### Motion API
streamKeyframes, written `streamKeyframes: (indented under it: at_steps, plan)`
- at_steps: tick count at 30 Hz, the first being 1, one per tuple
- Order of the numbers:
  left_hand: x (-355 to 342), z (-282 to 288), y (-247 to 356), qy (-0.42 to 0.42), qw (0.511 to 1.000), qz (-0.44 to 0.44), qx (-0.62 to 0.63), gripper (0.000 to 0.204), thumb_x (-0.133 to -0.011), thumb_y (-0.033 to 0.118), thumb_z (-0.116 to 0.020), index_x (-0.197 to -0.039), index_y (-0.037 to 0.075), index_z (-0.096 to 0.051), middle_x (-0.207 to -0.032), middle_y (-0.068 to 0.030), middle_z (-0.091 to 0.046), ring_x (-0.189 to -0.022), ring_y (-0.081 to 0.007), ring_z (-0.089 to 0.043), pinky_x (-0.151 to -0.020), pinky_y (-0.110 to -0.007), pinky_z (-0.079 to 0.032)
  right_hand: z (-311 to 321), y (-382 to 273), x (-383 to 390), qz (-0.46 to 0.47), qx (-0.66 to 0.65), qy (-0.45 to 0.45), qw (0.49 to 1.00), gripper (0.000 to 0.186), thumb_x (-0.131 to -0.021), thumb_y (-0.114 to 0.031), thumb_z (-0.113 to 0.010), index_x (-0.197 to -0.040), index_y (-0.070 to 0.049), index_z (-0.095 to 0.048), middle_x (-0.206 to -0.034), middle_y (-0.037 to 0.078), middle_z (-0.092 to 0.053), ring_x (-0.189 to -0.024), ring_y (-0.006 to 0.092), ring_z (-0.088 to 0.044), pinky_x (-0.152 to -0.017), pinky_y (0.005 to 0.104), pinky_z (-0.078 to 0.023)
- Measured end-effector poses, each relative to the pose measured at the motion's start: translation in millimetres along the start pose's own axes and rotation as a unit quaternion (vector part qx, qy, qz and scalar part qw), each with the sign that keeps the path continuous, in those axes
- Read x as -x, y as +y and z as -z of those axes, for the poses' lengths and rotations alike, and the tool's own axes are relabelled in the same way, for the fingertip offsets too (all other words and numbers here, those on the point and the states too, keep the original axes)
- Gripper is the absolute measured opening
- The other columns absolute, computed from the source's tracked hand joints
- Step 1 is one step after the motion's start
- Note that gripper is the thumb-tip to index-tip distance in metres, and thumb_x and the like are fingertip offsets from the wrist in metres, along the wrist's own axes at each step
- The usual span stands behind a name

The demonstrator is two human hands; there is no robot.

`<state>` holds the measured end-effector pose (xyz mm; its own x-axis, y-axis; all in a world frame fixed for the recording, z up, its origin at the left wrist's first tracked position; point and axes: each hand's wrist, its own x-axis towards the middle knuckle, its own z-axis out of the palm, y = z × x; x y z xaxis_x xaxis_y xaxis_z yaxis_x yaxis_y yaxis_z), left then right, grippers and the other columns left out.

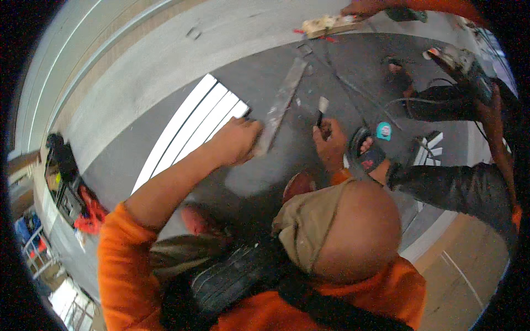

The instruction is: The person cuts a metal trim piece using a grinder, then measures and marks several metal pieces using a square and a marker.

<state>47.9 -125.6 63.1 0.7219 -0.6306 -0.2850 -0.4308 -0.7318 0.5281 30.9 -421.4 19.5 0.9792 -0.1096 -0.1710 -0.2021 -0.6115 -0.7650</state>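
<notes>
My left hand is closed round the near end of a long, flat, greyish strip, which slants up and away over the dark floor. To its right, my right hand pinches a small brush with a dark handle and pale bristles pointing away from me. The brush is apart from the strip. Beside my left hand, under the forearm, lie several long white slats with dark gaps between them.
A teal tape measure lies by a co-worker's sandalled foot. At right a co-worker holds a power tool with a trailing cable. Another hand touches a wooden piece at the far side. Red cloth lies at left.
</notes>
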Motion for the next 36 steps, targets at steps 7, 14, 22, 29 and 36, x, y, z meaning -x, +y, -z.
streamKeyframes:
  at_steps: [7, 14, 22, 29, 36]
  plan:
    - [92.7, 82.9, -38.8, 0.030, 0.998, 0.050, -0.017, 0.067, -0.068, 0.031, -0.083, -0.122, 0.007, -0.051, -0.106, -0.0192, -0.061, -0.104, -0.0390, -0.056, -0.099, -0.048, -0.038, -25.2, 12.6, -30.3, 0.056, -0.284, -0.054, 0.956, 0.015, -0.090, -0.011, -0.064, -0.105, -0.006, -0.064, -0.088, 0.002, -0.063, -0.080, 0.0123, -0.056, -0.072, 0.0303, -0.047]
    - [161.6, 61.9, -86.8, -0.016, 0.998, 0.049, -0.027, 0.100, -0.068, 0.018, -0.080, -0.154, 0.011, -0.030, -0.106, -0.0137, -0.060, -0.102, -0.0325, -0.055, -0.093, -0.045, -0.034, -20.4, -38.7, -54.8, 0.105, -0.247, -0.069, 0.961, 0.017, -0.096, -0.013, -0.061, -0.107, -0.003, -0.069, -0.086, 0.002, -0.066, -0.074, 0.0087, -0.057, -0.068, 0.0247, -0.047]
    - [202.6, 20.8, -108.0, -0.046, 0.995, 0.070, -0.059, 0.096, -0.071, 0.011, -0.076, -0.155, 0.007, -0.028, -0.115, -0.0160, -0.061, -0.108, -0.0328, -0.055, -0.105, -0.044, -0.033, -52.7, -91.4, -70.8, 0.091, -0.307, -0.165, 0.933, 0.021, -0.098, -0.011, -0.059, -0.113, 0.000, -0.069, -0.094, 0.007, -0.070, -0.078, 0.0099, -0.060, -0.071, 0.0251, -0.050]
    - [188.1, 1.0, -106.9, 0.021, 1.000, 0.001, -0.022, 0.091, -0.074, 0.010, -0.072, -0.154, 0.003, -0.029, -0.110, -0.0159, -0.060, -0.105, -0.0323, -0.055, -0.100, -0.043, -0.038, -78.2, -97.9, -93.8, 0.110, -0.258, -0.207, 0.937, 0.019, -0.093, -0.009, -0.062, -0.110, -0.001, -0.067, -0.086, 0.005, -0.068, -0.076, 0.0106, -0.062, -0.068, 0.0255, -0.051]
    - [185.7, -0.1, -100.3, -0.034, 0.996, 0.061, -0.053, 0.094, -0.073, 0.013, -0.075, -0.154, 0.002, -0.028, -0.112, -0.0154, -0.060, -0.104, -0.0311, -0.055, -0.100, -0.043, -0.038, -104.9, -109.5, -110.0, 0.092, -0.186, -0.234, 0.950, 0.022, -0.089, -0.015, -0.065, -0.106, -0.004, -0.068, -0.079, 0.002, -0.065, -0.069, 0.0088, -0.059, -0.062, 0.0259, -0.048]
